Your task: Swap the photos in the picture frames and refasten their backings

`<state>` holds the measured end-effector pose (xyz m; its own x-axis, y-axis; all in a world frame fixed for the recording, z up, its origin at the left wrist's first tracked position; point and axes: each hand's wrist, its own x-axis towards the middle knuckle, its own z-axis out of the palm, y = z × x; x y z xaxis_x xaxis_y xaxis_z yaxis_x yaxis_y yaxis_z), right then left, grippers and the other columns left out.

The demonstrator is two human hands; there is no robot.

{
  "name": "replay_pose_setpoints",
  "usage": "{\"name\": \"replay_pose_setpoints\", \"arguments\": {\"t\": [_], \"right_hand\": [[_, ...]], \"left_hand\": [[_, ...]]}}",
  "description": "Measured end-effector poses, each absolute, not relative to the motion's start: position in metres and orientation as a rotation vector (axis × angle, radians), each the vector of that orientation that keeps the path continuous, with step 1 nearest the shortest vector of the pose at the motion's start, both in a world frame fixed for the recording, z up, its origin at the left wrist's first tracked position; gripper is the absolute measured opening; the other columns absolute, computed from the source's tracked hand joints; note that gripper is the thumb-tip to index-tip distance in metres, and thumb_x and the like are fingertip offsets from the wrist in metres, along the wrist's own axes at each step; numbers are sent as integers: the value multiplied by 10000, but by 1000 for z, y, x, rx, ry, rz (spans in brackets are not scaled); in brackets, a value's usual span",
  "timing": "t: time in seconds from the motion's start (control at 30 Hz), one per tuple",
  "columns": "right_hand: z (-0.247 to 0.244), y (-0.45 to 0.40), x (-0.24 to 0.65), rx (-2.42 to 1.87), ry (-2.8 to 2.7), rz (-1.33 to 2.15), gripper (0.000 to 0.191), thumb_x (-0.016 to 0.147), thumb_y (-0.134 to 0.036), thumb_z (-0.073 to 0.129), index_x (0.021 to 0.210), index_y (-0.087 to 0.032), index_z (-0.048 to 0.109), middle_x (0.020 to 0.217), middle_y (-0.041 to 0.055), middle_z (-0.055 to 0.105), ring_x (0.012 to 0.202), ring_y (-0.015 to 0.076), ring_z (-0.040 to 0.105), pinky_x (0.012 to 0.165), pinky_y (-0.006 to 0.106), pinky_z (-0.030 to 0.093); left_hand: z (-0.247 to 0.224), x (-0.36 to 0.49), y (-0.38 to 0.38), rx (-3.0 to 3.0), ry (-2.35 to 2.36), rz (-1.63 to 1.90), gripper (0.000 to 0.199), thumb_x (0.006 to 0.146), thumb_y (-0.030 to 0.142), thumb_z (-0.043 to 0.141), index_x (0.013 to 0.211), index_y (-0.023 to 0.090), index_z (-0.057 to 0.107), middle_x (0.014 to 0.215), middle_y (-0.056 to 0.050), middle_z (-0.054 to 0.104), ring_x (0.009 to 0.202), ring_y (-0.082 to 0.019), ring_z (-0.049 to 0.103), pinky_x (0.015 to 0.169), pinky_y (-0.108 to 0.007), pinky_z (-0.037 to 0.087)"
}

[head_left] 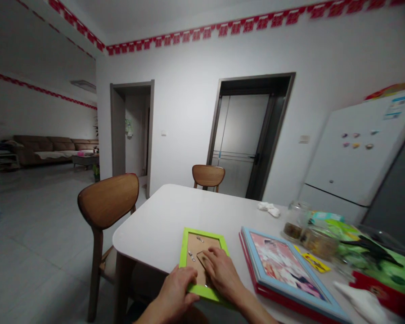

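Now my left hand [177, 284] grips the green frame [184, 246] by its edge, counter [155, 216] stretching beyond. My right hand [221, 268] curls over it; whether it pinches anything, I can't tell.

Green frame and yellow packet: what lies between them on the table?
In the head view, the blue picture frame, resting on something red, lies between the green frame and the yellow packet.
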<state>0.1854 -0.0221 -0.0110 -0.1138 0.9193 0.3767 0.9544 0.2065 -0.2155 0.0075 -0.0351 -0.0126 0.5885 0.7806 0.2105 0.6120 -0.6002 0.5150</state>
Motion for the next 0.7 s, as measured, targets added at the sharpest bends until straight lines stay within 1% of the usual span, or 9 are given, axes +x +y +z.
{"name": "replay_pose_setpoints", "arguments": {"t": [0.13, 0.2, 0.37, 0.47, 0.57, 0.7], "right_hand": [[-10, -16, 161, -1643, -2187, 0, 290, 817, -256, 334, 854, -222, 620, 884, 48, 561, 871, 161, 456, 756, 259, 317], [-10, -14, 157, -1641, -2222, -1, 285, 815, -250, 339, 807, -224, 623, 854, 41, 561, 855, 160, 449, 736, 257, 316], [-11, -11, 157, -1631, -2220, -20, 285, 822, -245, 330, 855, -246, 613, 867, 36, 560, 855, 163, 434, 711, 259, 304], [-11, -9, 156, -1635, -2274, -33, 253, 808, -237, 364, 825, -239, 616, 866, 38, 560, 865, 169, 430, 696, 262, 292], [-10, -9, 155, -1627, -2356, -29, 203, 782, -237, 416, 796, -223, 618, 862, 40, 564, 873, 172, 434, 692, 265, 285], [-10, -7, 156, -1601, -2311, 34, 239, 796, -261, 388, 792, -230, 625, 854, 36, 589, 873, 169, 463, 716, 269, 303]], "left_hand": [[-14, 5, -38, 2424, 1110, 596, 222, 668, 235, 572, 879, 235, 500, 949, 16, 569, 890, -163, 482, 804, -251, 355], [-15, 3, -38, 2421, 1101, 616, 215, 658, 234, 579, 858, 236, 503, 918, 21, 573, 864, -166, 483, 772, -247, 367], [-19, 2, -38, 2396, 1084, 684, 246, 633, 207, 597, 856, 236, 496, 922, 27, 570, 849, -161, 481, 759, -237, 365], [-21, 1, -37, 2401, 1070, 694, 229, 623, 207, 610, 816, 232, 489, 911, 35, 566, 843, -154, 478, 744, -227, 363], [-23, 1, -36, 2406, 1078, 684, 238, 622, 223, 614, 823, 235, 488, 918, 32, 563, 855, -162, 471, 731, -231, 367], [-24, 2, -35, 2399, 1089, 674, 240, 623, 221, 609, 835, 235, 498, 917, 25, 565, 853, -167, 472, 733, -238, 371]]}}
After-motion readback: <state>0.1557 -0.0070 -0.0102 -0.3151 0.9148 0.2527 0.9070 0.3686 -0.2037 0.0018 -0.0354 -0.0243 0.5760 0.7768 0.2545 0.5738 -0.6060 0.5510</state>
